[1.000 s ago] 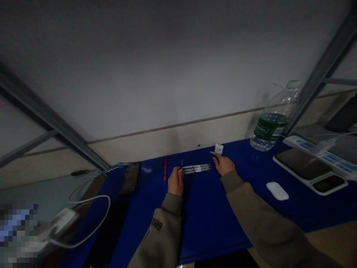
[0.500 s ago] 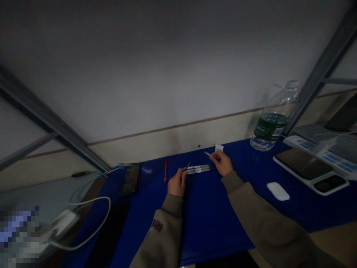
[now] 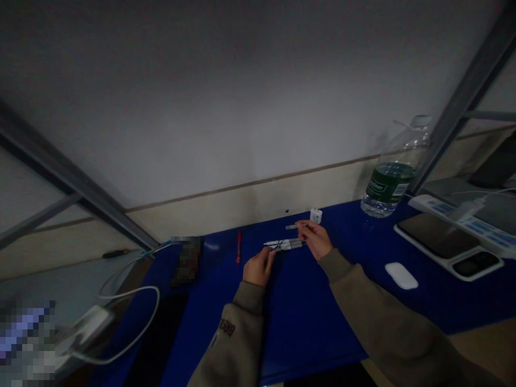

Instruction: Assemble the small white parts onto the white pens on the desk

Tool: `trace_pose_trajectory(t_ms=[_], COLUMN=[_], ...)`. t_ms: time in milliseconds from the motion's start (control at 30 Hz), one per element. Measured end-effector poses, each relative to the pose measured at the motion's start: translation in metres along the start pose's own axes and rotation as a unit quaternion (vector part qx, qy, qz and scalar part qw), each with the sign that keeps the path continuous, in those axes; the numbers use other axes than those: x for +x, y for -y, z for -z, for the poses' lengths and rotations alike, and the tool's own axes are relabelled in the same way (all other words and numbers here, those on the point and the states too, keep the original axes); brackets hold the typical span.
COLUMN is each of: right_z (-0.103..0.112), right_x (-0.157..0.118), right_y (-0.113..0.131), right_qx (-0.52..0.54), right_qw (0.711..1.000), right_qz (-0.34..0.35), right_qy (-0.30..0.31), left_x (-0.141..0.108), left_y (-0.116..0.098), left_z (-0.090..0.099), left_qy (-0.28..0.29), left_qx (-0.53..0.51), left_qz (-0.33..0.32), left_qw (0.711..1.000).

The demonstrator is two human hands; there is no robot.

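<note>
My left hand is closed in a pinch on a thin dark pen part, whose tip points up and to the right. My right hand pinches a short, pale pen barrel, held level and pointing left. Between and just beyond the hands, several white pens lie side by side on the blue table. The left fingertips are very near their left ends. A red pen lies alone to the left of my left hand.
Behind my right hand stands a small white charger. A large water bottle, a digital scale, a white mouse-shaped case and a power strip are at the right. A blurred dark object and a white cable are at the left.
My right hand has moved left and slightly down with the pen barrel, which now lies more level. My left hand has shifted slightly right, bringing the two hands closer together.
</note>
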State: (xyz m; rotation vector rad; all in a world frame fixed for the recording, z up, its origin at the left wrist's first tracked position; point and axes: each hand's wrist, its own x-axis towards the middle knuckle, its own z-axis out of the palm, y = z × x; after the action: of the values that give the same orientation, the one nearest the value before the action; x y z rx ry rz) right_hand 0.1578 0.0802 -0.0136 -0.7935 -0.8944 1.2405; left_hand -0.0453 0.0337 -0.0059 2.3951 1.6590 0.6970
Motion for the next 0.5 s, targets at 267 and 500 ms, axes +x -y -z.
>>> trace_pose_trajectory(t_ms=[267,500], right_z=[0.000,-0.002], right_x=[0.001,-0.001], right_y=[-0.007,-0.011], right_qx=[0.005,-0.016], right_qw=[1.000,0.998], right_qz=[-0.003,-0.005], right_qy=[0.024,0.053], left_x=[0.000,0.000], left_y=[-0.001,0.000], left_z=[0.001,0.001], left_qy=[0.013,0.014], left_qx=[0.003,0.008], left_qz=[0.010,0.016], left_qw=[1.000,1.000])
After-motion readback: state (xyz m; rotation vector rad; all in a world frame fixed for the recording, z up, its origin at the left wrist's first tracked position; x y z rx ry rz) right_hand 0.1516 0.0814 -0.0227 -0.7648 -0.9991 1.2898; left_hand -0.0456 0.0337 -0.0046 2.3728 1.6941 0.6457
